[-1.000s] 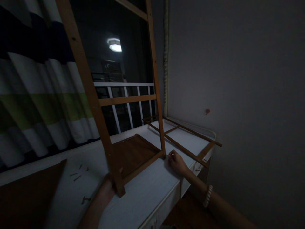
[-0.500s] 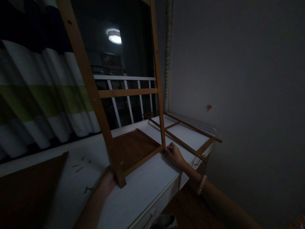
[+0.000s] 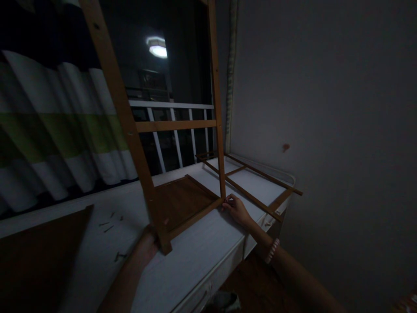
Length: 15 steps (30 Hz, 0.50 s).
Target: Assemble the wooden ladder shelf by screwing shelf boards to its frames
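An upright wooden ladder-like frame [image 3: 129, 130] stands on a white table [image 3: 202, 256], joined to a dark brown shelf board [image 3: 182, 202] lying flat. My left hand [image 3: 148, 245] is wrapped round the foot of the near post. My right hand [image 3: 236, 208] pinches something small at the foot of the far post [image 3: 219, 130]; what it holds is too small to name. A bead bracelet sits on my right wrist.
A second wooden frame [image 3: 254, 182] lies flat at the table's right end. Loose screws [image 3: 112, 226] are scattered at the left, beside another dark board [image 3: 35, 256]. A striped curtain, a window with white railing and a grey wall stand behind.
My right hand moved left and up to the far post's foot and stays there pinching. My left hand kept its hold on the near post.
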{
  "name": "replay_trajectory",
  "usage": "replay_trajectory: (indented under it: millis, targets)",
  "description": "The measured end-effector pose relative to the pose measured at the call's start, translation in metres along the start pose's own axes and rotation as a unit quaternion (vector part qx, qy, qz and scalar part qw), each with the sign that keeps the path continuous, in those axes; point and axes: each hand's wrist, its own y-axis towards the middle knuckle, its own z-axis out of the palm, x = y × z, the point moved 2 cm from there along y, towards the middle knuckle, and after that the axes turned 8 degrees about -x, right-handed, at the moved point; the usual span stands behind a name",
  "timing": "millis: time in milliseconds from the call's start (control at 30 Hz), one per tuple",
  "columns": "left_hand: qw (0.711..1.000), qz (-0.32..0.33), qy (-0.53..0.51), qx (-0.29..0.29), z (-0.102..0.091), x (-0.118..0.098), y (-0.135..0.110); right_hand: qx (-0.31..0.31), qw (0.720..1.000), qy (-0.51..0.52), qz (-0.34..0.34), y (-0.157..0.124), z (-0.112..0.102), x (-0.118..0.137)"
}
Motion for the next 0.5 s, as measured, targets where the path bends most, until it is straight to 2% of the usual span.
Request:
replay_trajectory:
  millis: [233,500]
  targets:
    - [1.0,0.006,-0.007,-0.005,-0.0006,0.0038,0.0087,-0.001,1.0,0.002,-0.003,-0.0025,-0.0028,0.0043]
    - [1.0,0.004,-0.007,-0.005,0.0013,0.0025,0.0039,0.009,1.0,0.015,-0.005,-0.0023,-0.0042,0.0022]
